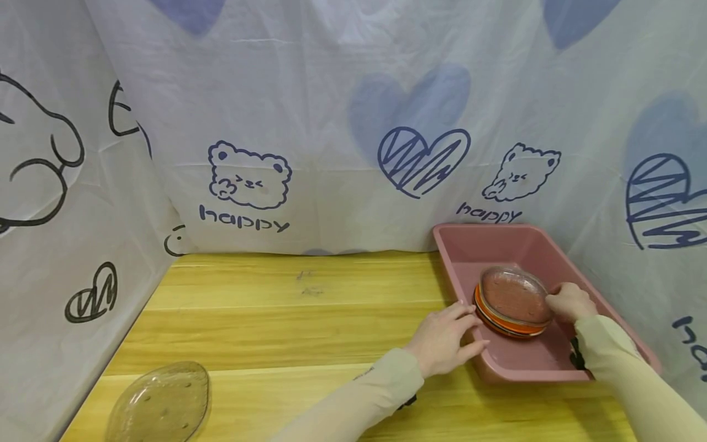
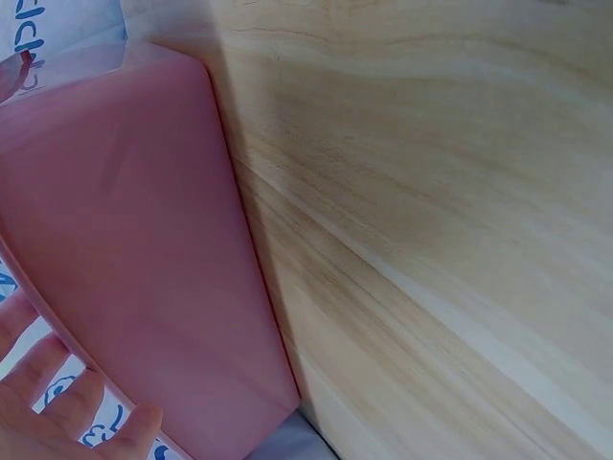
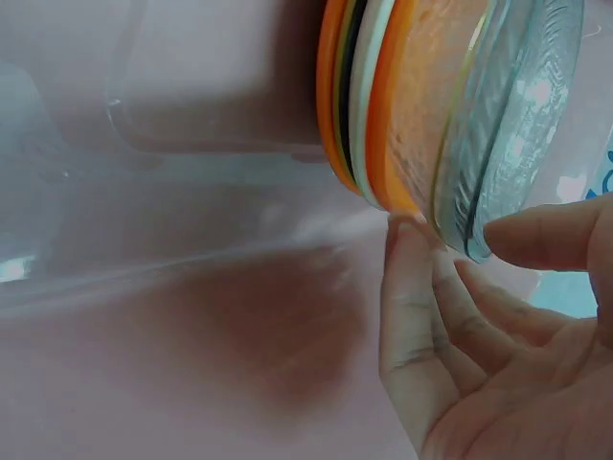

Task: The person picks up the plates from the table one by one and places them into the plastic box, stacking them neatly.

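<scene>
A stack of round plates (image 3: 383, 105) sits inside a pink basin (image 1: 497, 373) at the right. Orange, black and white rims show in its lower layers. On top lies a clear glass plate (image 1: 515, 296) with a ridged side. My right hand (image 1: 571, 302) is at the stack's right edge, thumb and fingertips pinching the rim of the glass plate, with one fingertip near the orange rim below. My left hand (image 1: 444, 339) rests with spread, relaxed fingers (image 2: 72, 402) over the basin's left rim. The left wrist view shows the basin's outer wall (image 2: 144, 249).
Another clear, leaf-shaped plate (image 1: 162, 402) lies on the wooden table (image 1: 298, 319) at the near left. A white cloth (image 1: 331, 184) printed with hearts and bears hangs behind the table and along both sides. The basin stands close to the back and right cloth.
</scene>
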`<action>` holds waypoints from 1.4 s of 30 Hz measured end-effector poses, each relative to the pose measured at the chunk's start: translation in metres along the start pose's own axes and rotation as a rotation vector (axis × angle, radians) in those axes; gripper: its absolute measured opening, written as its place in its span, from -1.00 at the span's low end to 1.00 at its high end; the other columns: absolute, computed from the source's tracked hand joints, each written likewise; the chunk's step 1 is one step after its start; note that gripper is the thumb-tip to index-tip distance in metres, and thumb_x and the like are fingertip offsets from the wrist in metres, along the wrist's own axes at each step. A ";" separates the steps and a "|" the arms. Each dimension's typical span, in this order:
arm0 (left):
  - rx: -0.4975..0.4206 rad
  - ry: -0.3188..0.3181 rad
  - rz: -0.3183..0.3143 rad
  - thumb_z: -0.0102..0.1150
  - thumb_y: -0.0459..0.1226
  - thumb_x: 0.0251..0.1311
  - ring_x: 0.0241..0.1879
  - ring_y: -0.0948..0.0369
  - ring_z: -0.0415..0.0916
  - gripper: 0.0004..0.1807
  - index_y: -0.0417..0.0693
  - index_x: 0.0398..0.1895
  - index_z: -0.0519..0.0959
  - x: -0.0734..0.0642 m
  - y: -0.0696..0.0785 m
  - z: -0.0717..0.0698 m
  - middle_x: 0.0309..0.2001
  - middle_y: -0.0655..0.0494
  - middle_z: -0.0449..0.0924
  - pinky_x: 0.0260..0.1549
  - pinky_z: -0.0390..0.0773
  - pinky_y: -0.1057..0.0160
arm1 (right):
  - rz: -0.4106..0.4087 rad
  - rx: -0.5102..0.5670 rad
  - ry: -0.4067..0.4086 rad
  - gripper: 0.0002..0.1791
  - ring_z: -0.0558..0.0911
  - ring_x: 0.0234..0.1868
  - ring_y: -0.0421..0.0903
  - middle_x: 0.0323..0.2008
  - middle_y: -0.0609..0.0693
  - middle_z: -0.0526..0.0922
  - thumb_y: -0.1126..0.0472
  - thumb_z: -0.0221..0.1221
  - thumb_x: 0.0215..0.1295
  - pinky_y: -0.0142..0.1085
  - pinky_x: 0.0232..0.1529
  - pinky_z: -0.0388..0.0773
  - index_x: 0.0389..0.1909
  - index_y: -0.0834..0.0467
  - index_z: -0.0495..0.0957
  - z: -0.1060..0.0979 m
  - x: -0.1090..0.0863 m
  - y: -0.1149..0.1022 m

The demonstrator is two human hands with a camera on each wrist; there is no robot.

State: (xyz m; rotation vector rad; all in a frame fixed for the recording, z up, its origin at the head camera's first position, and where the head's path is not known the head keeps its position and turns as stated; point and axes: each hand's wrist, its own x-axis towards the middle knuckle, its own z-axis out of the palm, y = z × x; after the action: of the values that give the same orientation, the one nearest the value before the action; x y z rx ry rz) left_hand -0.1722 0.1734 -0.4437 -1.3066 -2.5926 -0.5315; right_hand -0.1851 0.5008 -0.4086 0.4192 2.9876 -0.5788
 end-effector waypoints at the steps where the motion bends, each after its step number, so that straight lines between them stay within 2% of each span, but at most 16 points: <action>1: 0.003 0.000 0.001 -0.16 0.20 0.49 0.46 0.21 0.33 -0.50 0.23 0.22 0.58 0.000 0.000 0.000 0.40 0.24 0.44 0.41 0.42 0.24 | -0.006 0.011 -0.015 -0.50 0.61 -0.29 0.18 -0.15 0.42 0.63 0.17 -0.01 0.19 -0.16 -0.40 0.54 -0.01 0.48 0.55 0.001 0.001 0.002; 4: 0.012 0.002 0.007 -0.15 0.20 0.49 0.46 0.22 0.34 -0.51 0.24 0.21 0.58 0.000 0.001 -0.001 0.40 0.24 0.44 0.41 0.42 0.27 | -0.001 0.028 -0.044 -0.68 0.56 -0.45 0.02 -0.45 0.19 0.61 0.18 -0.02 0.18 -0.26 -0.50 0.48 -0.39 0.37 0.58 0.005 0.001 0.004; 6: 0.012 0.000 0.009 -0.15 0.20 0.49 0.46 0.22 0.34 -0.51 0.24 0.22 0.58 0.000 0.001 -0.001 0.40 0.24 0.44 0.41 0.41 0.29 | 0.017 0.040 -0.052 -0.74 0.51 -0.54 -0.05 -0.61 0.01 0.50 0.19 -0.04 0.17 -0.28 -0.56 0.46 -0.64 0.18 0.46 0.008 0.001 0.005; 8: 0.008 -0.004 0.007 -0.15 0.20 0.49 0.47 0.22 0.33 -0.51 0.24 0.22 0.57 0.000 0.001 -0.001 0.40 0.24 0.43 0.41 0.39 0.31 | 0.032 0.042 -0.057 -0.70 0.47 -0.61 -0.10 -0.70 -0.10 0.38 0.19 -0.05 0.17 -0.30 -0.59 0.44 -0.75 0.02 0.31 0.010 0.001 0.006; 12: -0.004 -0.011 0.001 -0.16 0.21 0.49 0.48 0.22 0.31 -0.49 0.23 0.23 0.57 -0.001 0.002 -0.001 0.41 0.24 0.42 0.42 0.39 0.30 | 0.043 0.054 -0.066 -0.64 0.41 -0.68 -0.16 -0.77 -0.18 0.27 0.19 -0.05 0.17 -0.32 -0.60 0.41 -0.80 -0.07 0.21 0.011 0.000 0.006; 21: -0.001 -0.017 0.013 -0.16 0.20 0.50 0.48 0.23 0.31 -0.51 0.25 0.24 0.56 -0.001 0.002 0.000 0.39 0.24 0.43 0.40 0.40 0.33 | 0.052 0.025 -0.062 -0.58 0.42 -0.66 -0.14 -0.79 -0.19 0.29 0.07 0.01 0.23 -0.29 -0.54 0.35 -0.82 -0.08 0.23 0.013 0.000 0.009; 24: -0.022 -0.022 0.013 -0.17 0.19 0.50 0.48 0.22 0.30 -0.51 0.24 0.25 0.55 -0.002 0.001 0.000 0.41 0.23 0.42 0.41 0.39 0.32 | 0.060 0.004 -0.023 -0.58 0.39 -0.62 -0.11 -0.75 -0.15 0.27 0.01 0.02 0.27 -0.27 -0.55 0.29 -0.79 -0.04 0.25 0.010 -0.002 0.006; 27: -0.043 -0.028 0.013 -0.18 0.18 0.51 0.50 0.21 0.28 -0.50 0.22 0.27 0.54 -0.002 0.000 0.000 0.43 0.22 0.40 0.43 0.38 0.31 | 0.061 -0.011 0.043 -0.62 0.40 -0.53 -0.04 -0.65 -0.03 0.35 0.01 0.02 0.29 -0.24 -0.54 0.27 -0.68 0.08 0.36 0.005 -0.004 -0.002; 29: -0.056 -0.035 0.017 -0.18 0.17 0.52 0.51 0.19 0.26 -0.49 0.20 0.29 0.53 -0.003 -0.002 -0.002 0.44 0.20 0.39 0.43 0.37 0.30 | 0.054 -0.007 0.095 -0.63 0.49 -0.44 0.07 -0.51 0.16 0.51 0.01 0.02 0.31 -0.19 -0.52 0.36 -0.48 0.25 0.48 0.001 -0.006 -0.009; 31: -0.058 -0.040 0.028 -0.19 0.16 0.53 0.52 0.17 0.25 -0.48 0.17 0.31 0.52 -0.004 -0.003 -0.004 0.45 0.17 0.37 0.44 0.35 0.29 | 0.032 -0.002 0.140 -0.58 0.57 -0.34 0.19 -0.31 0.34 0.59 0.04 0.02 0.33 -0.10 -0.47 0.47 -0.23 0.38 0.52 -0.001 -0.009 -0.018; 33: -0.077 -0.049 0.035 -0.20 0.13 0.54 0.52 0.16 0.24 -0.48 0.15 0.33 0.50 -0.005 -0.005 -0.007 0.47 0.15 0.35 0.46 0.34 0.28 | 0.001 0.018 0.170 -0.51 0.60 -0.21 0.30 -0.11 0.45 0.59 0.06 0.01 0.36 0.00 -0.38 0.53 -0.01 0.45 0.47 -0.002 -0.013 -0.026; 35: -0.101 -0.058 0.036 -0.22 0.11 0.56 0.50 0.17 0.27 -0.49 0.14 0.36 0.48 -0.006 -0.007 -0.009 0.48 0.13 0.34 0.46 0.34 0.28 | -0.031 0.045 0.189 -0.50 0.61 -0.17 0.34 -0.03 0.48 0.58 0.08 -0.01 0.38 0.04 -0.34 0.55 0.07 0.46 0.44 -0.001 -0.015 -0.035; 38: -0.159 -0.070 0.023 -0.24 0.07 0.58 0.46 0.18 0.33 -0.50 0.13 0.40 0.43 -0.009 -0.011 -0.013 0.49 0.11 0.32 0.44 0.37 0.27 | -0.089 0.095 0.209 -0.52 0.63 -0.17 0.30 -0.01 0.46 0.59 0.10 -0.03 0.41 0.00 -0.33 0.56 0.10 0.44 0.44 0.000 -0.019 -0.049; 42: -0.189 -0.058 0.010 -0.22 0.03 0.58 0.42 0.19 0.39 -0.50 0.08 0.43 0.38 -0.014 -0.019 -0.021 0.46 0.11 0.35 0.43 0.39 0.27 | -0.147 0.173 0.265 -0.55 0.68 -0.27 0.09 -0.06 0.38 0.66 0.11 -0.02 0.45 -0.17 -0.36 0.57 0.14 0.38 0.47 0.003 -0.024 -0.070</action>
State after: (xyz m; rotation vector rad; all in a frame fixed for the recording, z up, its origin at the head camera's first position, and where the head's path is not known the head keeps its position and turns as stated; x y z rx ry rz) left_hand -0.1793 0.1445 -0.4334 -1.4109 -2.6347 -0.7642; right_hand -0.1815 0.4314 -0.3840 0.3101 3.2541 -0.8629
